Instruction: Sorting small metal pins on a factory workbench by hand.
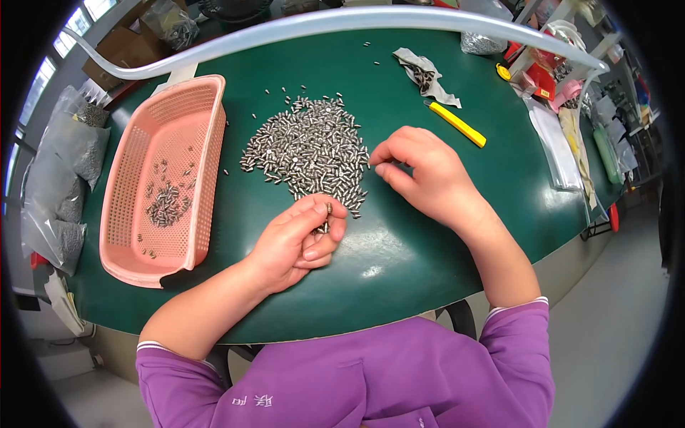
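A heap of small, shiny, bullet-shaped metal parts (307,143) lies on the green tabletop in front of me. Just below its near edge, my left hand (303,239) is closed, palm partly up, with a few of these metal parts in its curled fingers. One part shows upright beside the thumb and forefinger. My right hand (421,167) is at the heap's right edge, thumb and forefinger brought together in a pinch. Whether a part sits between those fingertips is too small to tell.
A pink perforated plastic basket (214,143) with some metal parts inside stands at left. Bags of parts (71,157) lie beyond it. At right are a yellow utility knife (458,125) and crumpled wrapping (428,77). A pale tube (371,16) arches across the back.
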### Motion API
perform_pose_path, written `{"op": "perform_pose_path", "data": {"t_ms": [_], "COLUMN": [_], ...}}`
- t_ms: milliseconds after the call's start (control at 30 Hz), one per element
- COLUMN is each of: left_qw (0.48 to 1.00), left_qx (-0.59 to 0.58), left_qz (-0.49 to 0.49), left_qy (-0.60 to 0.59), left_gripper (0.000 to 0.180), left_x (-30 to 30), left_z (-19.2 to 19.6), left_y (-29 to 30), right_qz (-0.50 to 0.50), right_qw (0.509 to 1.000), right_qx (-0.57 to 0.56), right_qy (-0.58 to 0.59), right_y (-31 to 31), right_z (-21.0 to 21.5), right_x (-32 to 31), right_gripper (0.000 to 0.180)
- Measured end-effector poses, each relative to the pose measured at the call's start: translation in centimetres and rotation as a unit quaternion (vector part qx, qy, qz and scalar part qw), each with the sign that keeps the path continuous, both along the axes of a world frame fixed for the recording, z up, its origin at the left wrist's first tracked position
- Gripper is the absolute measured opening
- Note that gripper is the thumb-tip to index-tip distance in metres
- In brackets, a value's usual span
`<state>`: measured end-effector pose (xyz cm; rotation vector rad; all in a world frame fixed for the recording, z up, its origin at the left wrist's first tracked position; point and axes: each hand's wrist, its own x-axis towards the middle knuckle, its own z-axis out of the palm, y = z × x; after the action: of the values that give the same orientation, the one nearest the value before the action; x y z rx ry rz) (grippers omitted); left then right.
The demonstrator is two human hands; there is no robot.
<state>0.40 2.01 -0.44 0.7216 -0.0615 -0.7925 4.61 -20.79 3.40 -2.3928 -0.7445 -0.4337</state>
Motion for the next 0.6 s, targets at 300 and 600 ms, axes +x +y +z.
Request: {"op": "perform_pose_path", "data": {"t_ms": [300,600], "left_qw": [1.000,0.997], "left_qx": [-0.017,0.065], "left_qz": [-0.008,-0.025], "left_qy": [-0.011,-0.034], "left_gripper": [0.024,0.015], "left_x": [-0.1,-0.2], "left_z": [0.2,0.4], "left_y": [0.0,-0.4], "right_qz": [0.067,0.167], "right_qw": [0.991,0.982], "right_qx": [-0.062,0.038], "right_qy": [0.095,0.082], "right_y": [0.2,1.9], "right_z": [-1.2,-0.2], "right_x": [-0.5,-1.4], "right_gripper": [0.013,0.010]}}
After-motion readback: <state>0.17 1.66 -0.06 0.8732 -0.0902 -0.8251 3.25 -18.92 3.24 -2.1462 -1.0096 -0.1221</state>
